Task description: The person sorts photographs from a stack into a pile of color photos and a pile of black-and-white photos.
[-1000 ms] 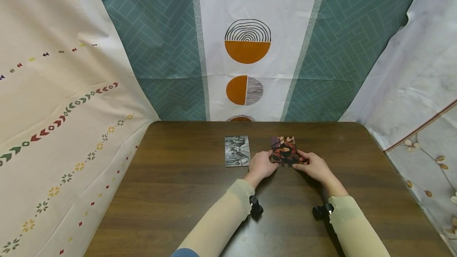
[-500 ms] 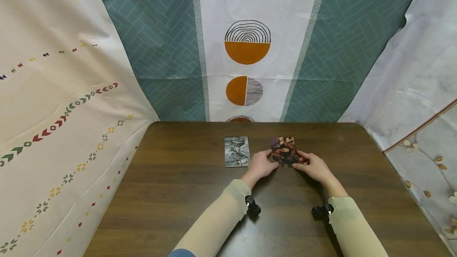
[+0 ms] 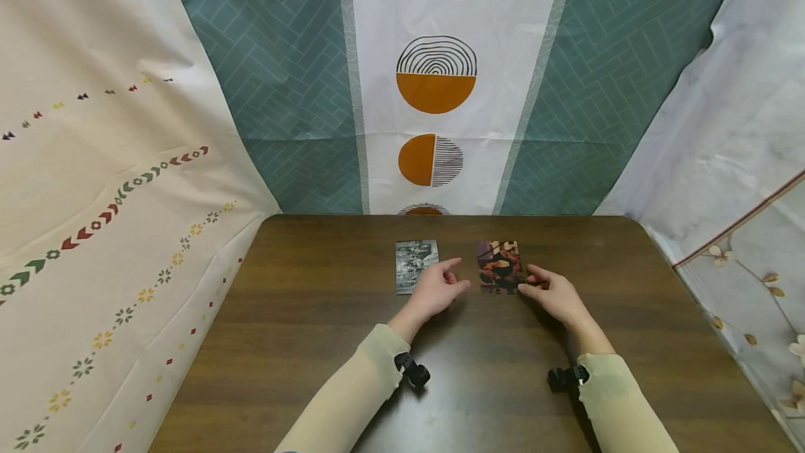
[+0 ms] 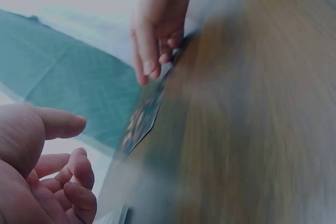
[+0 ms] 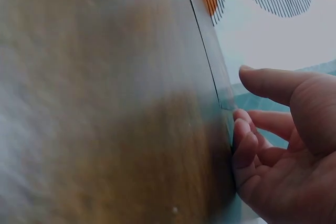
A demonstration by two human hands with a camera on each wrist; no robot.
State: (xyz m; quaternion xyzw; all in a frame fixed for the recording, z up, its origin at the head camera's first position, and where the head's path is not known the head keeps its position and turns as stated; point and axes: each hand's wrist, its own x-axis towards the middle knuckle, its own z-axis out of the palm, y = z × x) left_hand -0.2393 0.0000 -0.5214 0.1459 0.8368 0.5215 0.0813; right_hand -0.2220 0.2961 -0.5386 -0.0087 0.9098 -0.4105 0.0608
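Note:
A dark, colourful picture card (image 3: 499,265) lies flat toward the back of the wooden table. To its left is a black-and-white picture card (image 3: 411,262), its lower right part covered by my left hand (image 3: 432,291). That hand hovers between the two cards with thumb and index finger apart, holding nothing. Beside the colourful card's right edge is my right hand (image 3: 558,298), fingers loosely bent. In the right wrist view its thumb (image 5: 270,83) stands off the card, and the other fingertips are near the card's corner; whether they touch it I cannot tell.
The wooden table (image 3: 302,341) extends around both cards and toward me. Behind it hangs a green and white patterned cloth (image 3: 302,89). Pale cloths flank the left and right sides. A small black camera is strapped to each wrist.
My left hand has let go of the colourful card's left edge and moved left, toward the black-and-white card. The right hand has eased slightly off the right edge. Both cards stay put.

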